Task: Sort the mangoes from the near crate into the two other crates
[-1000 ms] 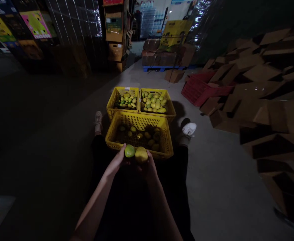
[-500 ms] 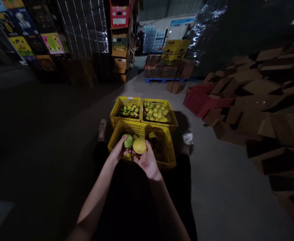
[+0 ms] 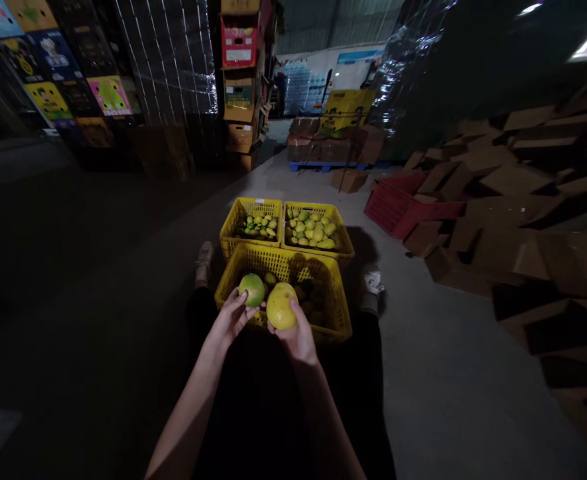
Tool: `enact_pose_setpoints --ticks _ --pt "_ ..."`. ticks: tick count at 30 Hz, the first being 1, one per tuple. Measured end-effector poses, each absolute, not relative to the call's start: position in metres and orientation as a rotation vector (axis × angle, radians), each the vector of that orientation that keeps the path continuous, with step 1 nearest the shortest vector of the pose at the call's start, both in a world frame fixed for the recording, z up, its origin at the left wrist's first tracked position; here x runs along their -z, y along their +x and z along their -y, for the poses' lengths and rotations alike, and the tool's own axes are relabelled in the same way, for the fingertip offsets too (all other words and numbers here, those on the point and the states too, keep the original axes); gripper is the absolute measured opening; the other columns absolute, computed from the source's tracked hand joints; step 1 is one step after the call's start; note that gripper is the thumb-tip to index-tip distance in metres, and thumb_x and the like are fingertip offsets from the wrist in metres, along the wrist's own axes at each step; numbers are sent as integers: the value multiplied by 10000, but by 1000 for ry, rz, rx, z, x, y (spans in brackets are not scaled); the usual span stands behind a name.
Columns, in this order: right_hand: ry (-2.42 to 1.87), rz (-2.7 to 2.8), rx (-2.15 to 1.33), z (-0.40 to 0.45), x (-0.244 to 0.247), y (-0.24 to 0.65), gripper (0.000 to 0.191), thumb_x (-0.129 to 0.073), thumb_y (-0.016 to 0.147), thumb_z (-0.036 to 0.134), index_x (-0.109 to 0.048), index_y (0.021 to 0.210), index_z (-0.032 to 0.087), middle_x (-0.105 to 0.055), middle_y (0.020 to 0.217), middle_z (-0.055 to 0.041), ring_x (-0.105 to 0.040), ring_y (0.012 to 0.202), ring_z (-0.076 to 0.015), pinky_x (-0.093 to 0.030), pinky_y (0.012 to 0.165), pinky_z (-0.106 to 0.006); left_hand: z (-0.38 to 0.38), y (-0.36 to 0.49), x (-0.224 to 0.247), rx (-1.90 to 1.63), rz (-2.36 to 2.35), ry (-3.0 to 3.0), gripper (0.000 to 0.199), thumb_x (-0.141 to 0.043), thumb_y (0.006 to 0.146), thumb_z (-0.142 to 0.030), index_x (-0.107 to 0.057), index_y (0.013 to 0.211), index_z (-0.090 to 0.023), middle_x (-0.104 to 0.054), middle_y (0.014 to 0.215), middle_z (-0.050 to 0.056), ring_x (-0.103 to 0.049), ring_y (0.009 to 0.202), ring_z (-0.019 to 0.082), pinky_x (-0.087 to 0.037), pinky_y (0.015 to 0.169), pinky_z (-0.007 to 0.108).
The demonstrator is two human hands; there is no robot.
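Fingers of the person's left hand were curled around a green fruit, thumb against its near side and fingertips beneath it. Those of the right hand were clamped on a larger yellow fruit, the thumb lying over its right side and the other fingers partly hidden below. The two fruits were held side by side over the near edge of the front yellow crate; whether they touched was hard to tell.

More fruit lay in the shadow inside that crate, too dark to make out clearly. Just beyond it, two yellow crates stood next to each other on the floor. The rear left crate held small green and yellow fruits, and the rear right crate held bigger, mostly yellow ones.

A pale shoe showed on either side of the crates. To the right, a red crate lay tilted beside a heap of cardboard boxes. Farther back, cartons rested on a blue pallet.
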State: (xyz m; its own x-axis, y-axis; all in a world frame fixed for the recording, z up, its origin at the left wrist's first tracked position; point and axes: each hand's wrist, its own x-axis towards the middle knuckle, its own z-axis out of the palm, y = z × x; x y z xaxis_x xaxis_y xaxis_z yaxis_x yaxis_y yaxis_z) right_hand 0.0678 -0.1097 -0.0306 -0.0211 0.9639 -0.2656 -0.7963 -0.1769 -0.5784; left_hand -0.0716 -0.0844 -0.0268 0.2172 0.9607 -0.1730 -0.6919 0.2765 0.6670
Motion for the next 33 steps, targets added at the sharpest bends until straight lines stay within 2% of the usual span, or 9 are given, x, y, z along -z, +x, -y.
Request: enact_pose_setpoints --ticks 5,9,16,20,22,25,29,31,33 --pt "-754 281 -1530 113 35 76 383 -770 589 413 -638 888 215 -699 784 -17 -636 639 -169 -458 413 -244 89 -76 30 -1134 -616 280 328 -495 879 -220 -537 1174 -82 -703 886 107 -703 732 193 -573 697 267" --pt "-812 265 -1467 113 43 78 391 -772 584 458 -646 892 251 -714 830 -16 -644 635 -172 -487 422 -262 90 -73 32 -1062 -648 250 374 -405 926 -292 -527 1171 -37 -700 781 123 -670 554 174 -565 569 262" --pt "-839 416 -1564 112 55 79 468 -704 583 645 -651 812 240 -638 562 -32 -632 536 -210 -517 449 -321 96 -63 36 -1117 -690 231 410 -486 873 -510 -583 855 -112 -657 646 77 -578 460 101 -469 427 169" --pt "-878 406 -1623 111 61 79 560 -680 555 708 -642 770 192 -644 557 -48 -649 574 -235 -549 509 -361 96 -64 40 -1048 -696 286 504 -462 833 -608 -558 729 -125 -566 497 31 -425 324 58 -320 305 145" --pt "-917 385 -1667 112 65 77 564 -649 618 695 -650 813 166 -662 592 -65 -659 602 -243 -557 535 -372 94 -66 43 -1010 -726 294 530 -469 819 -624 -573 731 -112 -566 500 35 -417 309 58 -313 292 152" --pt "-949 368 -1680 117 71 74 507 -643 700 614 -647 922 159 -683 665 -68 -663 611 -232 -550 534 -359 91 -68 48 -1073 -813 259 459 -531 827 -553 -602 810 -100 -615 592 39 -500 357 77 -412 340 173" --pt "-969 537 -1446 121 71 70 429 -794 621 400 -629 968 208 -679 764 -12 -640 657 -176 -533 574 -293 92 -71 50 -1163 -862 236 370 -552 858 -457 -624 906 -97 -662 726 59 -617 533 107 -546 537 202" --pt "-1006 683 -1264 120 68 71 461 -839 556 285 -627 961 224 -673 842 6 -630 759 -158 -530 673 -267 94 -74 50 -1197 -888 320 265 -680 788 -336 -634 923 -113 -676 794 56 -649 643 113 -561 663 205" --pt "-1024 825 -1148 119 65 74 544 -857 496 197 -618 984 233 -669 929 7 -619 860 -164 -516 781 -276 98 -78 49 -1232 -909 467 304 -779 677 -200 -643 942 -136 -679 834 35 -657 714 117 -549 746 217"
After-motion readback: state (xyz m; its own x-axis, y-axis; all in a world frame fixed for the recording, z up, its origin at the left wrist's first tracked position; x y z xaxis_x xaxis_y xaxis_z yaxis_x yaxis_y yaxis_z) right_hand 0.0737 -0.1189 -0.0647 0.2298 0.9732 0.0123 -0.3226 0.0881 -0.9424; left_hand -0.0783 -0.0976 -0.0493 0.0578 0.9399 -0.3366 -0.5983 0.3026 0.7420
